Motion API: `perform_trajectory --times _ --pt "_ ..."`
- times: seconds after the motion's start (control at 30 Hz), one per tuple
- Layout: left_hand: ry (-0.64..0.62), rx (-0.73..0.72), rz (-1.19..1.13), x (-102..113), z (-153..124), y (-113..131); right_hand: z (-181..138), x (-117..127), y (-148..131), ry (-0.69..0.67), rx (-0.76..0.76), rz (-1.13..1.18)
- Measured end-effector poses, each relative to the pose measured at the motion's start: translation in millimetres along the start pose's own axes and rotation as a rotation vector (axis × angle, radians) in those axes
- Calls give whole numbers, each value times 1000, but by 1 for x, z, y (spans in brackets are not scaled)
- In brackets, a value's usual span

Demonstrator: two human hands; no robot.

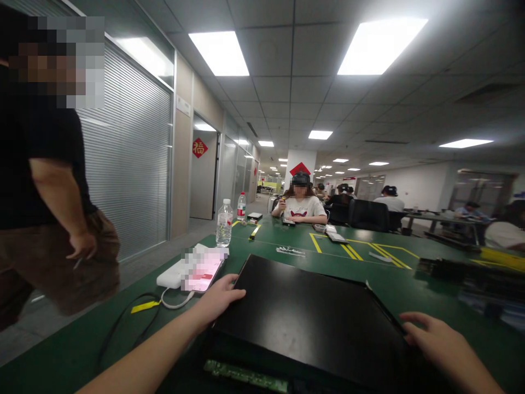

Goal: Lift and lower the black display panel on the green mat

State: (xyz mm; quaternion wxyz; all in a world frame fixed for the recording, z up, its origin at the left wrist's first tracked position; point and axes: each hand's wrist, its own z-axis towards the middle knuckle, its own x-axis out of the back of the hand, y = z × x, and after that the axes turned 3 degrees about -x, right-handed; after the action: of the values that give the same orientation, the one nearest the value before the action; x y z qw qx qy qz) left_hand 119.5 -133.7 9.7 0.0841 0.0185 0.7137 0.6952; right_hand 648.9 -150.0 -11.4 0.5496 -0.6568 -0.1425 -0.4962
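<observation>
A flat black metal cover panel (311,312) lies in front of me on the green table (369,262), over a chassis with a green circuit board (246,376) showing under its near edge. My left hand (219,298) rests on the panel's left edge, fingers curled over it. My right hand (435,342) grips the panel's right edge, fingers bent against it.
A phone (204,272) on a white power bank (174,276) with cables lies left of the panel. A water bottle (223,222) stands behind it. A person in black (45,180) stands at the left. Another person (302,205) sits across the table. Dark parts (471,273) lie at right.
</observation>
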Motion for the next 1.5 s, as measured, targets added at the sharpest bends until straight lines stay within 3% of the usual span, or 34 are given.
perform_trajectory --times 0.63,1.1,1.5 --pt "30 -4 -47 0 0 1 2 1 0 -35 -25 8" --pt "64 79 -102 0 1 6 -2 7 -7 -102 -36 25" --pt "34 -18 -52 2 0 5 -10 5 -13 -80 -46 27"
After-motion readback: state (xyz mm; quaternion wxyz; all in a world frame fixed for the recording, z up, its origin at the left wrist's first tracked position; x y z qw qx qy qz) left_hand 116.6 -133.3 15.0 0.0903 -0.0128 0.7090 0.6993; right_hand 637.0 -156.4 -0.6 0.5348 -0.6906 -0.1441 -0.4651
